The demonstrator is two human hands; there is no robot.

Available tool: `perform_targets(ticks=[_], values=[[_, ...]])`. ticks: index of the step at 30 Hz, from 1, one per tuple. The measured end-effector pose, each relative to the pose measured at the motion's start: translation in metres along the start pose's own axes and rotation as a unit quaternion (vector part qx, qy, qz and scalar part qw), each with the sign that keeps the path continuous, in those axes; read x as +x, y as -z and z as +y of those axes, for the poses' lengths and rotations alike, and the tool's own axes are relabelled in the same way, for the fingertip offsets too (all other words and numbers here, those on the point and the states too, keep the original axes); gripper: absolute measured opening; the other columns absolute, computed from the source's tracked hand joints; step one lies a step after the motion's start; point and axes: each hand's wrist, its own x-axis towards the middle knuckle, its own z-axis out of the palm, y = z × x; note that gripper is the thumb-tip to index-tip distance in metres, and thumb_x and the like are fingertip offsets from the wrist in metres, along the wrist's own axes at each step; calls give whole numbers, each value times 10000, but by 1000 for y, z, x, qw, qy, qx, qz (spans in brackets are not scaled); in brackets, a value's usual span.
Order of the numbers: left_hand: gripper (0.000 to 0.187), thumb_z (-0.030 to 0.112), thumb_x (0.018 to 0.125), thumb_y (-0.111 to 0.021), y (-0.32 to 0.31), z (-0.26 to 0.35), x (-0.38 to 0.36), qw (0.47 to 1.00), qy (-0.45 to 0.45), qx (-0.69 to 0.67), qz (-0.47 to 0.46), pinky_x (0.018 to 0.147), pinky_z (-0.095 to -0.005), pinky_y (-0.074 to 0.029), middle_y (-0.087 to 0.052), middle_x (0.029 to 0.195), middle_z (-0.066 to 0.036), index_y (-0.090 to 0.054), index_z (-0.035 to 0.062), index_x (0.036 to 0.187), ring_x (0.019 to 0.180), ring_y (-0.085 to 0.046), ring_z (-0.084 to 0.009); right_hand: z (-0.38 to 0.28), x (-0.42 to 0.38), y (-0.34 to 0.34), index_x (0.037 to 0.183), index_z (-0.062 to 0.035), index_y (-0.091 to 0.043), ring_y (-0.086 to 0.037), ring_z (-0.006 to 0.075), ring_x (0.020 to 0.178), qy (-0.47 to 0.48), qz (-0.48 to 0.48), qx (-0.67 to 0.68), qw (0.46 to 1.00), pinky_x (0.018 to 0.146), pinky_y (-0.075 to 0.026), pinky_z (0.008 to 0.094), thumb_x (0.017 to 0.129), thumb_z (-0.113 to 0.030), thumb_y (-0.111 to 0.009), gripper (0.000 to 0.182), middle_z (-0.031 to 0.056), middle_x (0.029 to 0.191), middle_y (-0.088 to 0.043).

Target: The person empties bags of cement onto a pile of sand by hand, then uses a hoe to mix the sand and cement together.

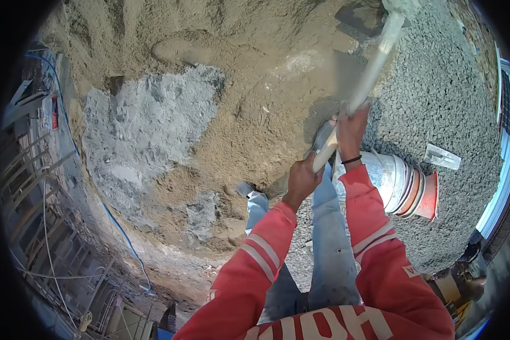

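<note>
Sand [255,127]; both hands [303,180] [353,133] on pole [373,69]; lettered sweatshirt [388,277]

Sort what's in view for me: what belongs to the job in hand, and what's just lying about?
In the job:
- long-handled tool, gripped by both hands
- sand and grey powder, apparently
- gravel, perhaps

Lying about, it seems:
- stacked buckets, on their side
- flat metal piece on the gravel
- blue hose
</note>
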Motion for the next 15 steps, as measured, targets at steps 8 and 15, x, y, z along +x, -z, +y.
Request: perform_targets(ticks=[8,15], values=[[329,244,787,-693,-90,28,100,990,138,-31,-28,707,-492,-509,-636,844,-259,-598,-22,956,823,-631,-434,166,175,-11,1042,60,-433,-624,463,905,-37,-82,-333,939,813,-510,495,775,-225,-654,449,334,931,-620],[436,309,798,-690,-47,-6,-11,967,250,-42,-39,747,-498,-503,-603,917,-297,-577,-59,1002,863,-615,-456,189,47,-35,1051,106,-431,-633,452,914,-67,-201,-344,915,812,-524,463,718,-198,-665,507,316,963,-628]])
